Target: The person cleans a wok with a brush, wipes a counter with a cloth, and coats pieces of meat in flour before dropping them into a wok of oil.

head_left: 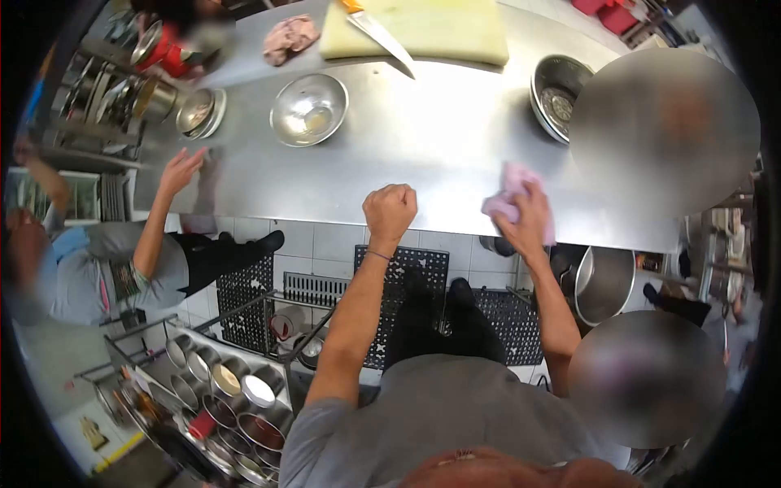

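My right hand (525, 220) grips a pink cloth (521, 180) on the steel table (439, 146), near its front edge. Folds of the cloth stick out past the fingers on both sides. Closed in a fist, my left hand (390, 213) is at the same edge, to the left of the cloth; nothing shows in it. Farther back lie a yellowish cutting board (439, 32) and a knife (378, 37) with an orange handle, its blade tip over the board's front edge. A shiny metal bowl (309, 110) sits to the left of the board.
A piece of raw meat (290, 39) lies at the back left. Small stacked bowls (199, 112) stand near a co-worker's hand (183, 169). At the right is a dark round pan (561, 93). Below left, a rack holds several metal containers (226, 379); a large pot (606, 285) is below right.
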{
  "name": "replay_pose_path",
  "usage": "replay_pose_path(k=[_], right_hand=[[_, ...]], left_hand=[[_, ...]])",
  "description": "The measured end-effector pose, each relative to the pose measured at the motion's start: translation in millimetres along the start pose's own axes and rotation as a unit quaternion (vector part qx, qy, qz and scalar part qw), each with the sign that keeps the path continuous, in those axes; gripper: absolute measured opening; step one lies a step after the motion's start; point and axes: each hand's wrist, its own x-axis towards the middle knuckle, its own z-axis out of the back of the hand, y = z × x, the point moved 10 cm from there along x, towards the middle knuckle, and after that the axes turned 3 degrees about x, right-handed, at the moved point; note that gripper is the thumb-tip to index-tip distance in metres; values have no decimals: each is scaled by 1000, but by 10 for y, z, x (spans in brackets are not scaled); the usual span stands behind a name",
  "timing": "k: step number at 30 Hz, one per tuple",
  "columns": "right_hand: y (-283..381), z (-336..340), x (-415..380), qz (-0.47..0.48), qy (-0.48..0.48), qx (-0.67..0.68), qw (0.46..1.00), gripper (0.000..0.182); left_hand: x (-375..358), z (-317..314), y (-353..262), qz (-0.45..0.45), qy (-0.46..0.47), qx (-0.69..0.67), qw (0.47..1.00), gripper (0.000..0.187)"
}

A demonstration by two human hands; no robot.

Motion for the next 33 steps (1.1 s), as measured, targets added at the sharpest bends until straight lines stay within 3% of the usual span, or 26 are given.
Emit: replay_pose_path(k=[5, 7, 9, 12, 14, 16, 17, 20, 21, 22, 23, 26, 28, 30, 33], right_hand=[[804, -677, 730, 89, -10, 225, 970, 31], [866, -969, 1057, -26, -11, 316, 948, 32], [1101, -1030, 1507, 36, -121, 324, 938, 31], [1606, -1014, 2308, 86, -160, 319, 930, 36], [1839, -1290, 2846, 73, -82, 259, 960, 43], [1823, -1867, 3128, 84, 14, 142, 986, 38], [1750, -2049, 3168, 108, -3, 124, 986, 34], [1713, -2238, 3078, 151, -15, 127, 980, 26], [1654, -2298, 2999, 195, -44, 127, 972, 26], [1665, -2272, 2899, 194, 8, 156, 969, 27], [1713, -2078, 2705, 222, -2, 190, 956, 28], [1748, -1874, 2240, 192, 113, 227, 948, 24], [1648, -1744, 1804, 187, 82, 336, 919, 21], [1584, -1583, 1266, 156, 134, 354, 912, 21], [1526, -1201, 234, 211, 194, 316, 905, 16]], left_hand=[[-126, 153, 45, 23, -12, -49, 998, 31], [-130, 195, 21, 23, -9, -55, 998, 31], [-128, 195, 65, 20, -25, -66, 997, 31], [-166, 150, 125, 33, -33, -66, 997, 31], [-137, 164, 123, 45, -35, -97, 994, 31], [-145, 187, 112, 48, -22, -128, 990, 30], [-144, 205, 122, 60, -29, -132, 989, 33], [-108, 285, 86, 71, -37, -122, 989, 31], [-41, 407, -51, 33, -42, -87, 995, 24], [32, 574, -148, 31, -67, -91, 993, 17], [32, 622, -119, 33, -91, -94, 991, 15], [41, 656, -56, 75, -80, -124, 986, 30], [15, 643, 27, 68, -111, -189, 973, 37], [-32, 623, 201, 133, -107, -234, 957, 43], [-97, 451, 404, 235, -57, -284, 928, 50]])
